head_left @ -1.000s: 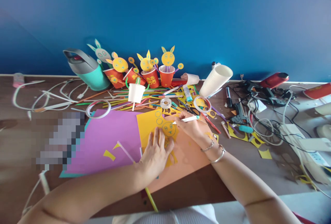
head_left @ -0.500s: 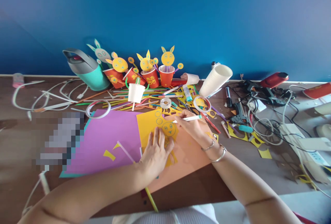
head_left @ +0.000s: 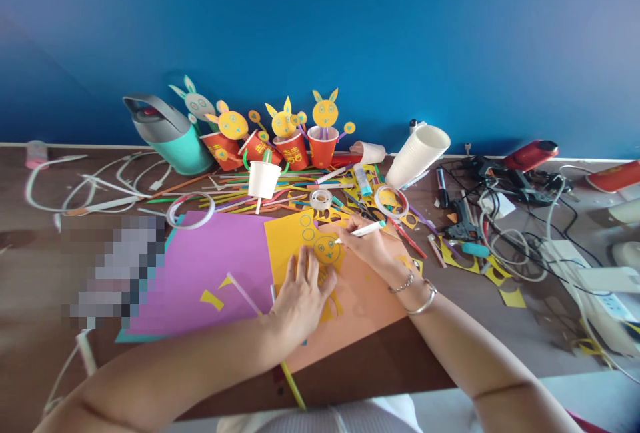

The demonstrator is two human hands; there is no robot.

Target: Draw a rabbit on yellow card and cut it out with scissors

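Observation:
My left hand [head_left: 300, 296] lies flat, fingers spread, pressing down a yellow paper sheet [head_left: 287, 236] that rests on an orange sheet [head_left: 367, 296]. My right hand [head_left: 373, 246] is closed round a white pen with a green cap [head_left: 363, 229]. The pen's tip touches a round face drawing [head_left: 327, 248] on the yellow paper. Two small drawn circles sit just above that face.
A purple sheet [head_left: 210, 266] lies to the left. At the back stand red paper cups with yellow bunny heads [head_left: 285, 136], a teal kettle [head_left: 173, 133], a white cup stack [head_left: 417, 153], straws, tape rolls [head_left: 320, 199]. A glue gun [head_left: 463, 219] and tangled cables fill the right.
The right hand with the pen has shifted very slightly over the face drawing. The left hand has stayed put.

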